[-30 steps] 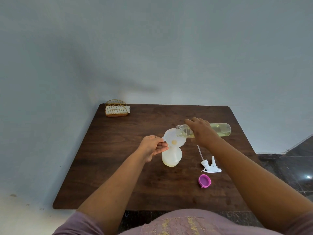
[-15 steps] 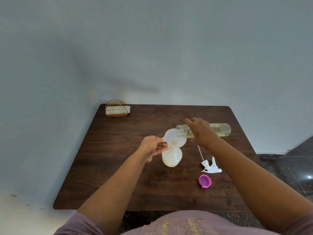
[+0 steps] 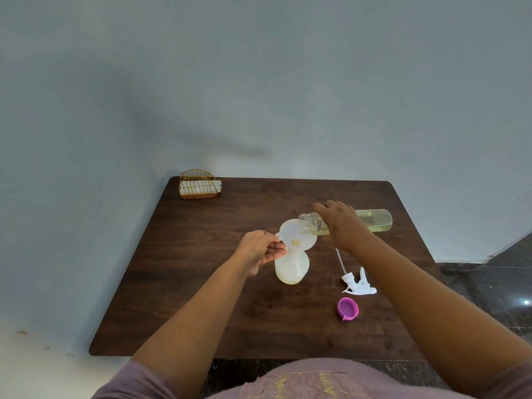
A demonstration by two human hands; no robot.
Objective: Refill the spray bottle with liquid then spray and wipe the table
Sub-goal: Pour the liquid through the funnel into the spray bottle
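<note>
A translucent white spray bottle (image 3: 291, 267) stands uncapped in the middle of the dark wooden table (image 3: 201, 283). A white funnel (image 3: 299, 239) sits in its neck. My left hand (image 3: 260, 249) pinches the funnel's tab at its left rim. My right hand (image 3: 344, 223) grips a clear refill bottle (image 3: 374, 220) of pale yellow liquid, tipped almost level with its open mouth over the funnel. A little yellow liquid shows at the funnel's hole. The white spray head (image 3: 358, 282) with its dip tube lies to the right of the spray bottle.
A purple cap (image 3: 347, 308) lies open side up near the spray head. A gold wire holder (image 3: 198, 185) with a white cloth or napkins sits at the far left corner, against the pale wall. Dark floor shows to the right of the table.
</note>
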